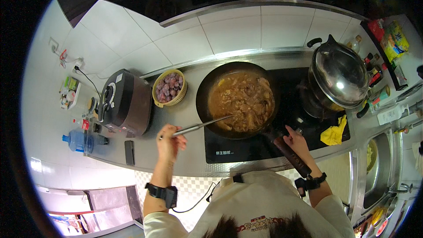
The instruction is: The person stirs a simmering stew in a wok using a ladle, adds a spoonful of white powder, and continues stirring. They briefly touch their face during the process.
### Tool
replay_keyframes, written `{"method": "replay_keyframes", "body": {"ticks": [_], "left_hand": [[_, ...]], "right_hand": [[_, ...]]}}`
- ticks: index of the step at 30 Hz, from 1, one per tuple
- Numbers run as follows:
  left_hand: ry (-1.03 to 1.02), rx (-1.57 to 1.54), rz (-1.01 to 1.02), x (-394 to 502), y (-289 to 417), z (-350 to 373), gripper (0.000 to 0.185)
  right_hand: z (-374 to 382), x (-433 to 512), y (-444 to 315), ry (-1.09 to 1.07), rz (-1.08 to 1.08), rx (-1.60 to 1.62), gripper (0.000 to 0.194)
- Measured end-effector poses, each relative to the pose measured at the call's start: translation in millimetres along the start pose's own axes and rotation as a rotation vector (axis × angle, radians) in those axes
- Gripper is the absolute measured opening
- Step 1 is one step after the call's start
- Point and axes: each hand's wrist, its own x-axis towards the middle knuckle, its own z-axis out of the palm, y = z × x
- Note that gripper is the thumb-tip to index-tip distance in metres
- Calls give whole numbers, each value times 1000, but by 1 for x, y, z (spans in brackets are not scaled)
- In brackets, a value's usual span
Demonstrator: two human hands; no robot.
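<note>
A dark wok (205,105) with a brown stew of meat pieces in sauce (244,99) stands on the left part of a black cooktop (238,153). My left hand (170,142) grips a metal spatula or similar utensil (195,128), whose far end reaches into the stew. Beside the wok's long dark handle (290,155), my right hand (295,138) rests low near the cooktop, index finger extended towards its round knob (299,131). Whether the right hand touches the knob or the handle cannot be told.
A large lidded metal pot (340,76) stands at the right, with a yellow cloth (333,132) in front. Left of the wok are a basket of purple fruit (180,97), an electric cooker (132,102) and a phone (129,152). A sink (380,172) lies far right.
</note>
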Motion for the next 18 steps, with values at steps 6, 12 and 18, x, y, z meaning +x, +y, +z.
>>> {"method": "replay_keyframes", "body": {"ticks": [6,12,18], "left_hand": [[104,-231,65,-9,-50,31,23],[90,-96,233,-21,-21,7,25],[7,225,382,-41,16,-2,23]], "right_hand": [[-85,-23,-27,-357,337,681,38],[-121,-44,-56,-322,290,853,37],[-131,-48,-81,-322,262,605,36]]}}
